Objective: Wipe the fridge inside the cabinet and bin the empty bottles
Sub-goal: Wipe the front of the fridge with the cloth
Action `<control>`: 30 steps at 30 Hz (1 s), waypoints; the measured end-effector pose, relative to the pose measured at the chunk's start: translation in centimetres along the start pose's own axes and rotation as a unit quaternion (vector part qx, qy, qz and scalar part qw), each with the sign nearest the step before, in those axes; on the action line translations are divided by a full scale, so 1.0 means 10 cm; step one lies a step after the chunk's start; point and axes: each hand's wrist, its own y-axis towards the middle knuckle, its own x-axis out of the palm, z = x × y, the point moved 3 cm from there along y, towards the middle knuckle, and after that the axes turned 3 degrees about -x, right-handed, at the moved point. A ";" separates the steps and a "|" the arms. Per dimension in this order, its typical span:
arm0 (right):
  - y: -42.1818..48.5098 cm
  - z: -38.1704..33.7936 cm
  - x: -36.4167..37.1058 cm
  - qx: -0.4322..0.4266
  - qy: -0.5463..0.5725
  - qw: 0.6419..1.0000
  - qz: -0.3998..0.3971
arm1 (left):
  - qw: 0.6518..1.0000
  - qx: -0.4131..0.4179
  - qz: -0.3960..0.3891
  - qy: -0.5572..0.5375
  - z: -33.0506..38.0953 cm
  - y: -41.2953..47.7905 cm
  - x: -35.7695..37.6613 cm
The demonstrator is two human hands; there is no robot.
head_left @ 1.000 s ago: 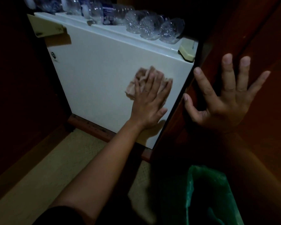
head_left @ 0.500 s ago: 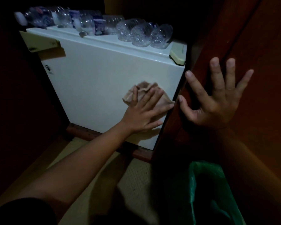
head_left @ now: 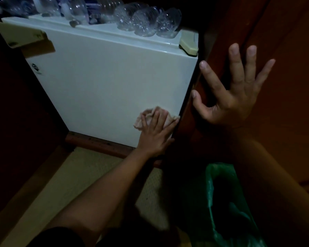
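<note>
A small white fridge (head_left: 103,82) stands inside a dark wooden cabinet. Several clear empty plastic bottles (head_left: 146,22) lie on their sides along its top. My left hand (head_left: 155,134) presses a crumpled pinkish cloth (head_left: 146,116) flat against the lower right corner of the fridge door, fingers spread over it. My right hand (head_left: 234,93) rests with fingers spread against the open wooden cabinet door (head_left: 284,86), holding nothing. A bin lined with a green bag (head_left: 219,198) stands on the floor at the lower right.
A beige hinge cover (head_left: 188,44) sits on the fridge's top right corner, a paper label (head_left: 25,37) at its top left. A wooden base rail (head_left: 96,143) runs under the fridge. Pale floor (head_left: 61,189) lies in front.
My left hand has slid the cloth down the fridge door, from its middle right to the lower right corner. My right hand stays on the cabinet door.
</note>
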 end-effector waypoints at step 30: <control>0.01 0.01 0.00 0.005 -0.015 1.000 -0.005 | 0.980 -0.161 0.110 -0.045 -0.06 0.02 0.11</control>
